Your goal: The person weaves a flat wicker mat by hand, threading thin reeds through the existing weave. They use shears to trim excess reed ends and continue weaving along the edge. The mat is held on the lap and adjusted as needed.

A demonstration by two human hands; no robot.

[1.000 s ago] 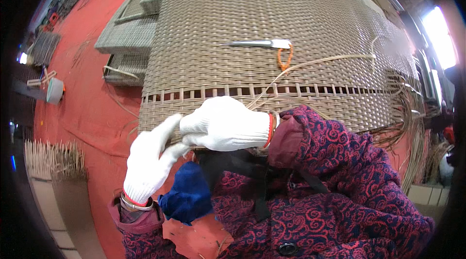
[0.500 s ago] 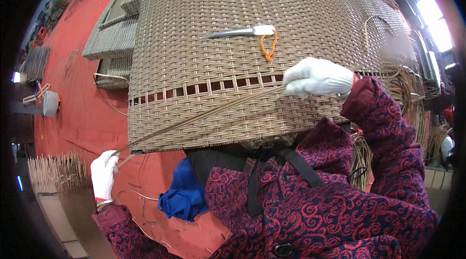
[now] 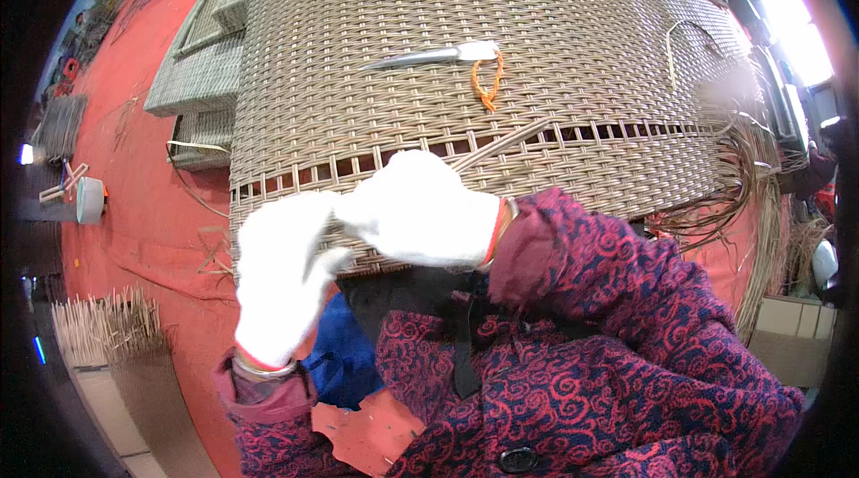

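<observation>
A large panel of brown woven wicker (image 3: 376, 4) lies before me, with a row of open gaps across its near part. Both my hands wear white gloves and meet over the near left part of this panel. My right hand (image 3: 429, 214) is closed on brown weaving strands (image 3: 501, 143), whose visible length slants up to the right over the gap row. Against it my left hand (image 3: 284, 277) is curled, its thumb a little apart; whatever its fingers hold is hidden. Beyond the hands rests a pointed metal tool with a white handle (image 3: 431, 57) and an orange cord loop (image 3: 486, 86).
Grey-green woven pieces (image 3: 192, 80) are stacked at the left on a red floor covering (image 3: 134, 147). Blue cloth (image 3: 344, 362) lies below the panel's near edge. Long loose strands (image 3: 761, 236) hang at the right. A bundle of cut sticks (image 3: 107, 317) stands at lower left.
My left hand has come up and right from beyond the panel's corner. My right hand has moved left and down to meet it. The long strand stretched between them no longer shows.
</observation>
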